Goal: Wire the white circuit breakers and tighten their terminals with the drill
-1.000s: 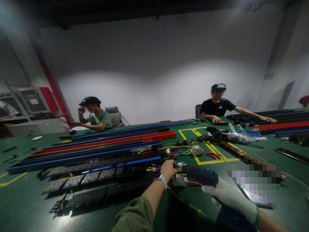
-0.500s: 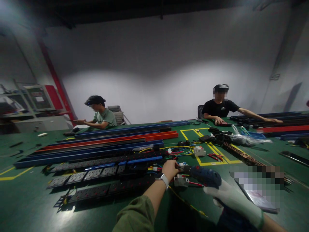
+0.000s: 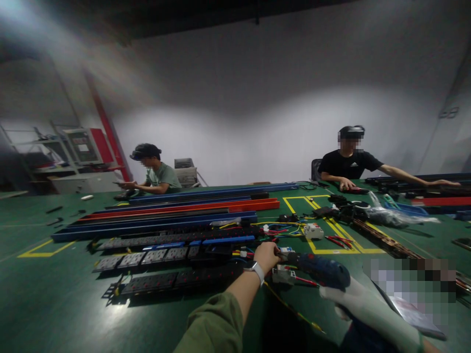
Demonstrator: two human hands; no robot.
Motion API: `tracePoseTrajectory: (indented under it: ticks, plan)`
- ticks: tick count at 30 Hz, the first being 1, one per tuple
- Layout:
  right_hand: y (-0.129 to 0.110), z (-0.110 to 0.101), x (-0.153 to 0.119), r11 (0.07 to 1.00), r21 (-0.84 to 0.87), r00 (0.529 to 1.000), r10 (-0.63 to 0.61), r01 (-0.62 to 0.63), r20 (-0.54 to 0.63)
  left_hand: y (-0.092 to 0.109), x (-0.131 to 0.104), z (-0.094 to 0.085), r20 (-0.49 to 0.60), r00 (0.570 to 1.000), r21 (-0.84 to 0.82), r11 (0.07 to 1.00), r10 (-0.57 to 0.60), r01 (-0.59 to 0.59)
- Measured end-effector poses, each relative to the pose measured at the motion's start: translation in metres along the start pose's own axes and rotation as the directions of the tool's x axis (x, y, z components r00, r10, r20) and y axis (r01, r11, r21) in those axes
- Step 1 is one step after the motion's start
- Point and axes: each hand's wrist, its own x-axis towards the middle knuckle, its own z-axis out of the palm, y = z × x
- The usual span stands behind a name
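Observation:
My right hand (image 3: 355, 298), in a white glove, grips a dark blue cordless drill (image 3: 327, 269) lying level, its tip pointing left. At that tip my left hand (image 3: 266, 255) is closed, bare and with a watch on the wrist; its fingers pinch something too small to make out. Just below them sits a white breaker-like block (image 3: 283, 277) with red wires (image 3: 307, 282) leading out. Left of my hands lie black power strips: one with grey sockets (image 3: 145, 262), another with dark sockets (image 3: 154, 283). A yellow-green wire (image 3: 294, 311) trails over the table toward me.
Blue rails (image 3: 154, 227) and an orange rail (image 3: 221, 206) lie farther back. Another white block (image 3: 312, 231), red-handled pliers (image 3: 339, 241), clear plastic wrap (image 3: 390, 215) and a phone-like slab (image 3: 415, 309) lie right. Two people (image 3: 158, 171) sit across the green table (image 3: 55, 304).
The view has turned slightly left, so everything sits farther right in the picture. Both hands and the drill keep nearly the same place relative to the white block.

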Motion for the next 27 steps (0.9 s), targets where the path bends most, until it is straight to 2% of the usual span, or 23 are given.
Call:
tracePoseTrajectory:
  ticks: [5, 9, 15, 27]
  plan:
    - [-0.008, 0.000, -0.011, 0.997, 0.059, 0.999, -0.043, 0.043, -0.003, 0.003, -0.004, -0.001, 0.017, 1.000, -0.007, 1.000, 0.005, -0.005]
    - [-0.003, 0.001, -0.010, 0.985, 0.127, 0.993, -0.119, 0.115, 0.024, 0.000, -0.001, 0.005, 0.016, 1.000, -0.013, 1.000, 0.013, -0.013]
    - [-0.005, 0.001, -0.010, 0.996, 0.046, 0.997, -0.077, 0.075, 0.025, -0.006, 0.005, 0.011, 0.019, 0.999, -0.036, 0.999, 0.036, -0.035]
    - [-0.003, -0.002, -0.008, 0.984, 0.094, 0.986, -0.156, 0.150, 0.052, -0.007, 0.005, 0.011, -0.001, 0.999, -0.048, 0.997, 0.053, -0.053]
